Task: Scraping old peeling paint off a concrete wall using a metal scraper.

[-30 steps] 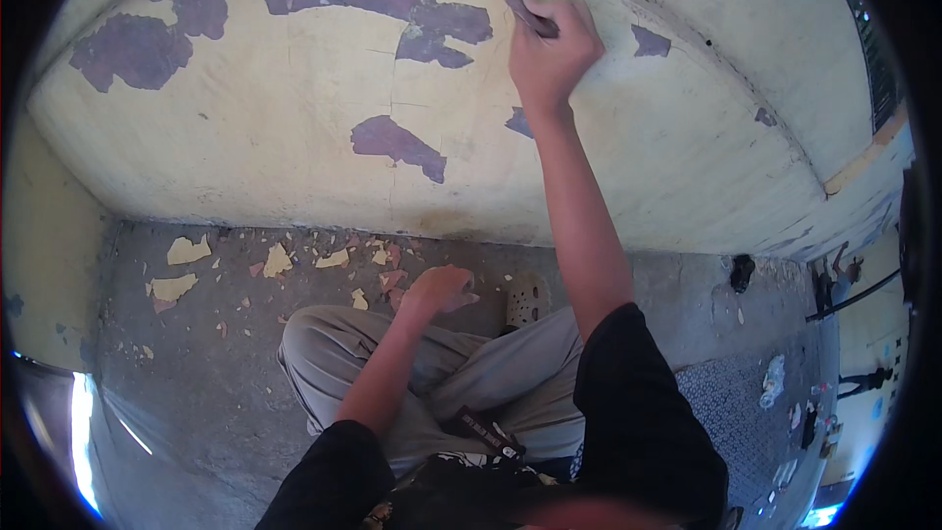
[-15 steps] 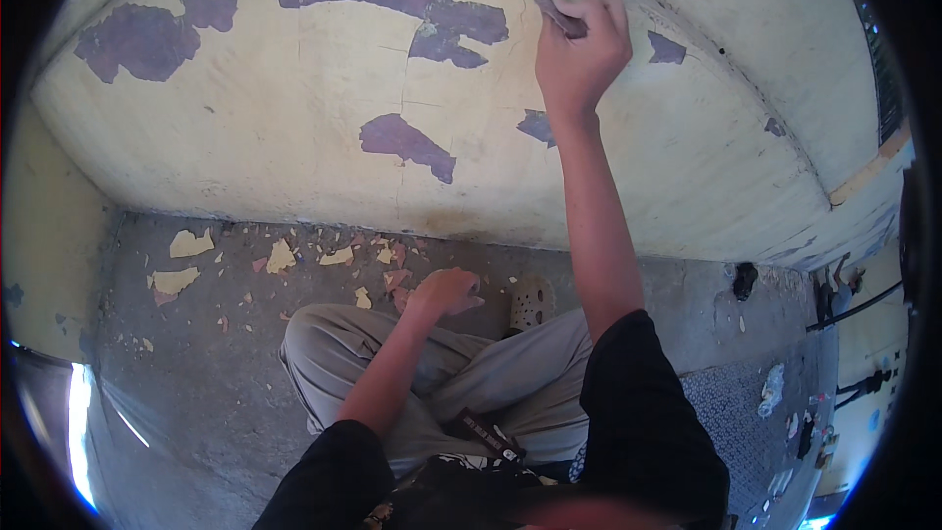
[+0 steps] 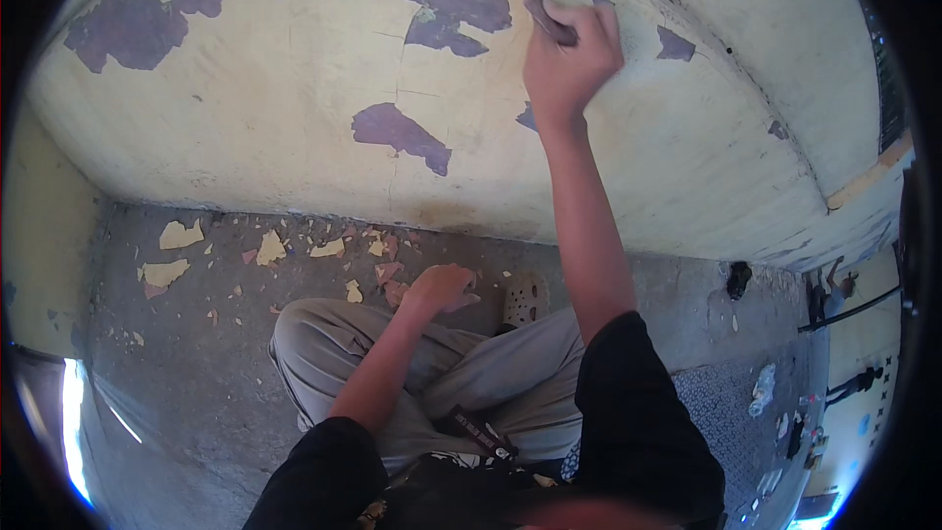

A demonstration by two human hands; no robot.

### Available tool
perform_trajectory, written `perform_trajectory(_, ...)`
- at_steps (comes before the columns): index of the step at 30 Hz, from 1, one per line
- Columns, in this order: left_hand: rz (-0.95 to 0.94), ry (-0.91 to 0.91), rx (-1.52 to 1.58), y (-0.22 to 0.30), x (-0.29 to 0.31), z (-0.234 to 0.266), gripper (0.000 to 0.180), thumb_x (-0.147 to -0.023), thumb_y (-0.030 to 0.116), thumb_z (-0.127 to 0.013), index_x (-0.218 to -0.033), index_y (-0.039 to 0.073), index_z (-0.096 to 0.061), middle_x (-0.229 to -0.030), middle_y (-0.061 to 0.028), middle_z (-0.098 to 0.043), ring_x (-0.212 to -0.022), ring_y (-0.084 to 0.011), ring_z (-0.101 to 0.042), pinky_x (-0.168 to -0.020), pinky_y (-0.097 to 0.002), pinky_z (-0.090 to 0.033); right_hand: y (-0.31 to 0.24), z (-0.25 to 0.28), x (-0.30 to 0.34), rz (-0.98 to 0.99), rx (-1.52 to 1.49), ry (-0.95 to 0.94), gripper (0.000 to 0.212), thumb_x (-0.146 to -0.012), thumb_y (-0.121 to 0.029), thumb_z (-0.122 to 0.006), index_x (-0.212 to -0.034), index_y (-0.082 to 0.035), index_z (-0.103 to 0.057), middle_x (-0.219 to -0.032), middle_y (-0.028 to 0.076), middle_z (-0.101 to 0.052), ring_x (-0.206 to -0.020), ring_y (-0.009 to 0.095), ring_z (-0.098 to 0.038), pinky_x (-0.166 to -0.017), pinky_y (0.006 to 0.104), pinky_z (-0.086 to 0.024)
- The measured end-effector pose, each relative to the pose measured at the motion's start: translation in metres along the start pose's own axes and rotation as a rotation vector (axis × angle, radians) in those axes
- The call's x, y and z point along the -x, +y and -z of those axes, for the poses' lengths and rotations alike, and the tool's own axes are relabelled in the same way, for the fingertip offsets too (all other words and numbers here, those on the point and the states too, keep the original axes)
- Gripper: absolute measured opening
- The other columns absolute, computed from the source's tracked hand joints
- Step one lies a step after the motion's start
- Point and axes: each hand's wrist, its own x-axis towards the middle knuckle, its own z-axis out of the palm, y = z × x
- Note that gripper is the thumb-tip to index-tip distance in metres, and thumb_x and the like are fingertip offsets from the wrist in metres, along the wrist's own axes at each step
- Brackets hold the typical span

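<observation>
My right hand (image 3: 574,64) is raised to the cream wall (image 3: 285,128), its fingers closed round a small, flat brownish-grey piece (image 3: 550,22). That piece lies against the paint or very close to it; its exact kind does not show. Purple-grey patches of bare wall surround the hand, such as a ragged patch (image 3: 461,18) to its left and a small one (image 3: 675,42) to its right. Low over my crossed legs (image 3: 343,344), my left hand (image 3: 439,287) hangs loosely curled, thumb apart from the fingers, with nothing visible in it.
Cream and reddish paint flakes (image 3: 272,247) litter the grey floor along the wall's foot. A perforated clog (image 3: 523,300) shows beside my left hand. Farther right are a dark object (image 3: 739,280), a patterned mat (image 3: 721,397) and a clear plastic bag (image 3: 762,390). Another person (image 3: 834,292) is at the far right.
My right hand has shifted slightly left and down along the wall with the piece, uncovering a purple patch beside its knuckles. My left hand stays low. The whole view has shifted a little.
</observation>
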Motion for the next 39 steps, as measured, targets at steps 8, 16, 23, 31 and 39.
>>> perform_trajectory(8, -0.003, 0.058, -0.004, -0.006, -0.001, -0.005, 0.046, -0.086, 0.042, -0.071, -0.115, 0.007, -0.069, -0.104, -0.0195, -0.071, -0.102, -0.0397, -0.067, -0.089, -0.0489, -0.052, 0.003, 0.051, 0.036, -0.171, 0.051, -0.14, 0.022, -0.073, 0.003, -0.085, -0.068, -0.003, -0.064, -0.067, 0.006, -0.051, -0.052, 0.017, -0.048, -0.047, 0.0321, -0.035)
perform_trajectory(16, 0.01, -0.014, -0.002, -0.002, -0.004, -0.004, 0.044, -0.087, 0.042, -0.071, -0.115, 0.008, -0.07, -0.106, -0.0185, -0.071, -0.104, -0.0384, -0.067, -0.09, -0.0483, -0.052, -0.007, 0.01, -0.024, 0.073, 0.132, -0.134, 0.022, -0.072, 0.0, -0.086, -0.071, -0.005, -0.064, -0.066, 0.006, -0.051, -0.052, 0.018, -0.053, -0.047, 0.0323, -0.039)
perform_trajectory(23, 0.001, 0.033, -0.019, -0.005, 0.0, 0.001, 0.044, -0.087, 0.041, -0.071, -0.116, 0.009, -0.069, -0.106, -0.0183, -0.071, -0.104, -0.038, -0.067, -0.091, -0.0488, -0.052, 0.0, 0.045, 0.035, -0.135, 0.015, -0.231, 0.022, -0.072, -0.001, -0.086, -0.071, -0.004, -0.064, -0.066, 0.007, -0.051, -0.052, 0.019, -0.049, -0.048, 0.0329, -0.038)
perform_trajectory(31, -0.009, 0.02, 0.022, -0.001, 0.002, -0.003, 0.044, -0.087, 0.042, -0.07, -0.116, 0.008, -0.07, -0.104, -0.0182, -0.072, -0.102, -0.0382, -0.068, -0.09, -0.0486, -0.052, -0.008, 0.017, -0.026, 0.062, 0.004, -0.148, 0.019, -0.074, 0.0, -0.083, -0.073, -0.004, -0.065, -0.067, 0.006, -0.051, -0.053, 0.022, -0.049, -0.048, 0.0333, -0.036)
perform_trajectory(39, -0.015, -0.007, 0.017, 0.002, 0.0, 0.006, 0.042, -0.087, 0.041, -0.071, -0.115, 0.009, -0.071, -0.105, -0.0187, -0.072, -0.101, -0.0379, -0.068, -0.09, -0.0486, -0.052, 0.006, 0.055, 0.033, -0.077, 0.101, -0.326, 0.019, -0.073, 0.002, -0.081, -0.073, -0.005, -0.064, -0.068, 0.006, -0.05, -0.054, 0.023, -0.051, -0.05, 0.0357, -0.041)
